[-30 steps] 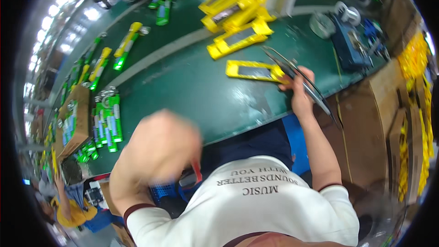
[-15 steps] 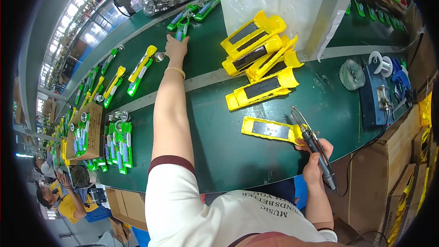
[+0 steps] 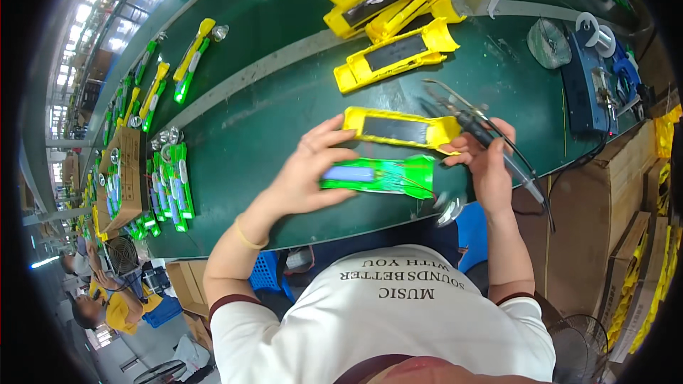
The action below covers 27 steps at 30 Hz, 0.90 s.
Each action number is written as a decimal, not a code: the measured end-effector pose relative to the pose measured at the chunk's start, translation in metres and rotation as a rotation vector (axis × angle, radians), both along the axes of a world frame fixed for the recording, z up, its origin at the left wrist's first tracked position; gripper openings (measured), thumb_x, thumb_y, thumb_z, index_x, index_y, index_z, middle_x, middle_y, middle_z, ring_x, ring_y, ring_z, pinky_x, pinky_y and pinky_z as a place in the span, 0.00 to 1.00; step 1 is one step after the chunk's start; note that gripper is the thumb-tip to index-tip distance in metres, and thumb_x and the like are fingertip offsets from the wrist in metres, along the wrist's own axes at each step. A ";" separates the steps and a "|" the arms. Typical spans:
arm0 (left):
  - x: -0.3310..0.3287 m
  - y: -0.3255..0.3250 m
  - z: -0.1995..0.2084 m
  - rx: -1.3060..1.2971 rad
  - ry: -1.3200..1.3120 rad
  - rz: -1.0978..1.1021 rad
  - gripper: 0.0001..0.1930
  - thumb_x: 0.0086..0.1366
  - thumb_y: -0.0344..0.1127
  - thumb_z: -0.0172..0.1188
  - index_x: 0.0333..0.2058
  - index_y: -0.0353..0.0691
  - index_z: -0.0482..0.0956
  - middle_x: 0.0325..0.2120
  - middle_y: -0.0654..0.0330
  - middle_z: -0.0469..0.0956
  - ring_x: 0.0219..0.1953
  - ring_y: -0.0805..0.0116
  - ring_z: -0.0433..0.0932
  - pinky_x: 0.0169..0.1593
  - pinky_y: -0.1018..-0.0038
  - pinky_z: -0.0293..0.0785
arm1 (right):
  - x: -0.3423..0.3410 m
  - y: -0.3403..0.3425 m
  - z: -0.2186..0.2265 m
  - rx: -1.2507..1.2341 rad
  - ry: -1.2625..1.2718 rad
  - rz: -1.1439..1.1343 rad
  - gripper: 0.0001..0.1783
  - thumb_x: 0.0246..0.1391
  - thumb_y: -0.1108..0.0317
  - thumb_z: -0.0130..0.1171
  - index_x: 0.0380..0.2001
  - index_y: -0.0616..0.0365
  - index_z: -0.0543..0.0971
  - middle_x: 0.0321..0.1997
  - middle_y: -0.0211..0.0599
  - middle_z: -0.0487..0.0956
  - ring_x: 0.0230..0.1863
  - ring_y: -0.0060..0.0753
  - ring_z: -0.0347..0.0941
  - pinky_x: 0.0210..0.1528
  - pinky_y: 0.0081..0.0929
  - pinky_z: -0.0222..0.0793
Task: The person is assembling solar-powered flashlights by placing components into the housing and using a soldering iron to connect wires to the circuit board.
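My left hand (image 3: 307, 171) grips the left end of a green housing (image 3: 418, 175) that holds a blue cylindrical battery (image 3: 350, 173) and a wired board. Thin wires run from the housing's right end to a shiny reflector cup (image 3: 449, 210), slightly blurred, near the table's front edge. Just beyond lies a yellow casing half (image 3: 395, 130) with a dark rectangular panel; the left fingertips reach its left end. My right hand (image 3: 491, 160) is closed around a soldering iron (image 3: 478, 129), its tip pointing away to the upper left. Fingers of that hand also touch the yellow casing's right end.
Several yellow casings (image 3: 395, 53) are piled farther back. A blue soldering station (image 3: 585, 85) and a solder spool (image 3: 596, 34) stand at the right. On the left are a cardboard box (image 3: 134, 178) and rows of green housings (image 3: 171, 188). A metal strip (image 3: 263, 65) crosses the green table.
My left hand has come back from the far side of the table, bringing a green housing beside the yellow casing. The right hand still has the soldering iron. The whole view has shifted.
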<state>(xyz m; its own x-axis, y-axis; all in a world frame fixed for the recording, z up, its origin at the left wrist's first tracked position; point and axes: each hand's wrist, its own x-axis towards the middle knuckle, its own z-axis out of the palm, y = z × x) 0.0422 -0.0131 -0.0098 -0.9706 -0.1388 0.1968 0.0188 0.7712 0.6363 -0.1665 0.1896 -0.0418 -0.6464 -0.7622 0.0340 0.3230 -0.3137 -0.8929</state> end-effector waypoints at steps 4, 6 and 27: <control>0.000 0.017 -0.010 -0.112 0.004 0.044 0.28 0.41 0.34 0.69 0.44 0.41 0.70 0.45 0.55 0.70 0.55 0.53 0.63 0.59 0.55 0.54 | 0.010 -0.004 -0.017 0.005 0.308 0.018 0.21 0.60 0.50 0.39 0.47 0.55 0.58 0.38 0.47 0.73 0.36 0.35 0.72 0.33 0.22 0.60; 0.012 0.010 -0.010 -0.096 -0.002 0.070 0.35 0.40 0.37 0.71 0.49 0.40 0.66 0.47 0.54 0.68 0.53 0.53 0.64 0.59 0.58 0.55 | 0.012 0.000 -0.023 -0.066 0.279 -0.156 0.22 0.60 0.49 0.39 0.46 0.55 0.60 0.39 0.45 0.73 0.35 0.32 0.70 0.32 0.22 0.58; 0.012 0.019 0.010 0.023 0.249 0.327 0.15 0.51 0.28 0.61 0.40 0.38 0.75 0.31 0.57 0.77 0.35 0.63 0.77 0.38 0.72 0.73 | 0.007 0.033 -0.019 -0.288 0.184 -0.336 0.11 0.59 0.60 0.43 0.36 0.56 0.64 0.26 0.35 0.71 0.15 0.22 0.60 0.16 0.17 0.53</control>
<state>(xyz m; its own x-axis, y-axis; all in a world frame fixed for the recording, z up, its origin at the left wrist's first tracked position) 0.0540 0.0060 0.0000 -0.7978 -0.4389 0.4134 -0.0692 0.7478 0.6603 -0.1598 0.2224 -0.0603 -0.8188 -0.4552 0.3498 0.0065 -0.6167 -0.7872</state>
